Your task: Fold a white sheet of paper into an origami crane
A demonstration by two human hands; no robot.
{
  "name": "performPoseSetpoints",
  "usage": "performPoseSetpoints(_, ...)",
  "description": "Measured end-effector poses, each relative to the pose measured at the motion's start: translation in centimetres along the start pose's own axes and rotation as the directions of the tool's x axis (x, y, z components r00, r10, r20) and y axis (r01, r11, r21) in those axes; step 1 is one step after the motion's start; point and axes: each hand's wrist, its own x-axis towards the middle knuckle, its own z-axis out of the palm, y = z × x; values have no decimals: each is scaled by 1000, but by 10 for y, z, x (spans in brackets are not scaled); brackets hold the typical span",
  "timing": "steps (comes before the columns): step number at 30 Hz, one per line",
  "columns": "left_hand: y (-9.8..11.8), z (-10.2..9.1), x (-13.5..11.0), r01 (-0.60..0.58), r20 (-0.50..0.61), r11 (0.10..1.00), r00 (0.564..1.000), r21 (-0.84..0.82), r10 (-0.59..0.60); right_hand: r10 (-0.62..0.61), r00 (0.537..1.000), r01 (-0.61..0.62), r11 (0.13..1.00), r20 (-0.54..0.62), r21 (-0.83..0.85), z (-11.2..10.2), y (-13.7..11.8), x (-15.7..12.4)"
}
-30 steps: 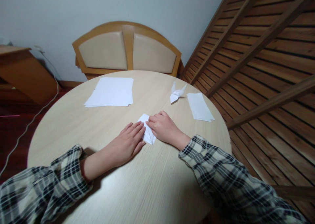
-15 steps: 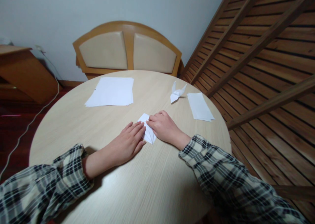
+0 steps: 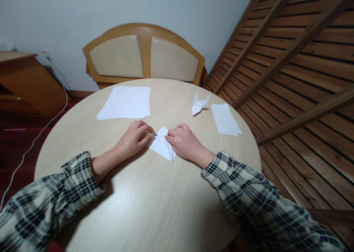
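Note:
A small white folded sheet of paper (image 3: 163,147) lies on the round table between my hands, with crease lines running to its near corner. My left hand (image 3: 136,137) pinches the paper's left corner between thumb and fingers. On the opposite side, my right hand (image 3: 184,141) rests with curled fingers on the paper's right edge, hiding that part. Beyond my right hand stands a folded white paper crane (image 3: 199,105) with its points raised.
A stack of white sheets (image 3: 124,102) lies at the table's far left. Narrower white sheets (image 3: 226,120) lie near the right edge. A padded wooden chair back or headboard (image 3: 146,56) rises behind the round table (image 3: 132,207). A slatted wooden panel (image 3: 298,78) flanks the right.
My left hand has gone from lying flat over the folded paper to pinching its left corner, uncovering more of the paper. My right hand has stayed in place.

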Motion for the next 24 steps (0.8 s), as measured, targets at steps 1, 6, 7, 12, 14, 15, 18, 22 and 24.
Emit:
performPoseSetpoints(1, -2, 1, 2, 8, 25, 1000, 1000, -15, -7, 1, 1000, -1, 1000, -2, 1, 0, 0, 0)
performPoseSetpoints(6, -9, 10, 8, 21, 80, 998, 997, -52, -17, 6, 1000, -6, 1000, 4, -4, -1, -1, 0)
performPoseSetpoints(7, -10, 11, 8, 30, 77, 998, 997, -55, -25, 6, 1000, -6, 1000, 7, -5, -1, -1, 0)
performPoseSetpoints(12, -14, 12, 12, 61, 83, 998, 995, -32, -58, 6, 1000, -6, 1000, 11, -2, -1, -1, 0)
performPoseSetpoints(14, -14, 12, 13, 58, 87, 998, 995, -27, -56, 6, 1000, -6, 1000, 11, -4, -1, -1, 0)
performPoseSetpoints(15, -14, 12, 14, 56, 89, 998, 995, -25, -54, 6, 1000, -6, 1000, 12, -6, -1, -1, 0)
performPoseSetpoints(18, -15, 12, 15, 52, 98, 999, 994, -14, -51, 4, 1000, -4, 1000, 13, -13, -2, -2, 0)
performPoseSetpoints(22, -15, 13, 16, 56, 94, 998, 994, -1, -56, 5, 1000, -5, 1000, 10, -13, -2, -2, 0)
performPoseSetpoints(24, -16, 13, 16, 57, 96, 998, 994, 3, -57, 3, 1000, -3, 1000, 6, -12, -1, -2, 0)
